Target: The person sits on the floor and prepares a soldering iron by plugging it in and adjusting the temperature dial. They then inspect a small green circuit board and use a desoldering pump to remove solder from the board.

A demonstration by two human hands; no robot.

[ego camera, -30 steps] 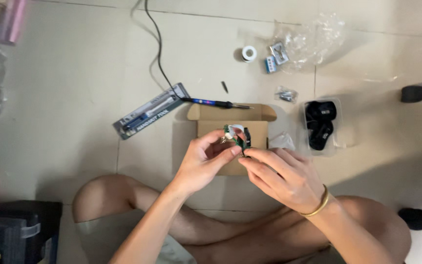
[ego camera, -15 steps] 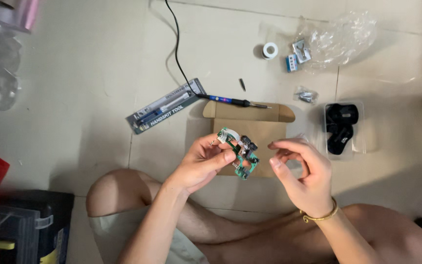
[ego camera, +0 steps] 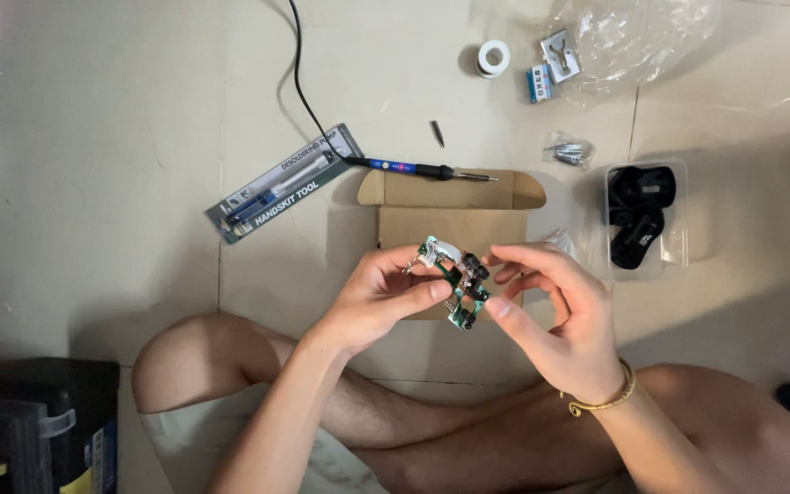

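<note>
- Centre of the frame: the left hand (ego camera: 381,297) pinches a small green circuit board (ego camera: 454,279), fingers closed on it, above an open cardboard box (ego camera: 454,206).
- Just right of it, the right hand (ego camera: 564,320) touches the board's lower edge with its thumb, fingers loosely curled.
- Above the box lies a soldering iron (ego camera: 418,168).

It looked like a home floor used as a makeshift electronics bench, with pale floor tiles (ego camera: 93,137) underfoot. A soldering iron (ego camera: 413,168), a solder spool (ego camera: 493,58) and an open cardboard box (ego camera: 450,206) lay spread on them before bare crossed legs (ego camera: 468,430).
</note>
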